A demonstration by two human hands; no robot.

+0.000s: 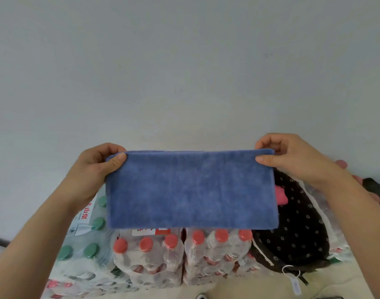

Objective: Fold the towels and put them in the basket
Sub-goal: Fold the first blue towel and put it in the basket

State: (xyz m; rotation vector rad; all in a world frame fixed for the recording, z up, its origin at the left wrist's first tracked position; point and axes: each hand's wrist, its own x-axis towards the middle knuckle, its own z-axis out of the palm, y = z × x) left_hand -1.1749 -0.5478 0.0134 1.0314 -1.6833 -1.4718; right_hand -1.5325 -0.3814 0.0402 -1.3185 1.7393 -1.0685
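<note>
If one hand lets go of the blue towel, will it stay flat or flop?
Probably flop: the blue towel hangs flat only because the left hand and right hand pinch its top corners. It looks soft, light and doubled, so the layers may slip apart.

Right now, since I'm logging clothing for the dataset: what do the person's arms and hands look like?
The left hand and right hand are bare: no gloves, rings or watch. The left forearm and right forearm are bare too, with no sleeve in view.
</note>
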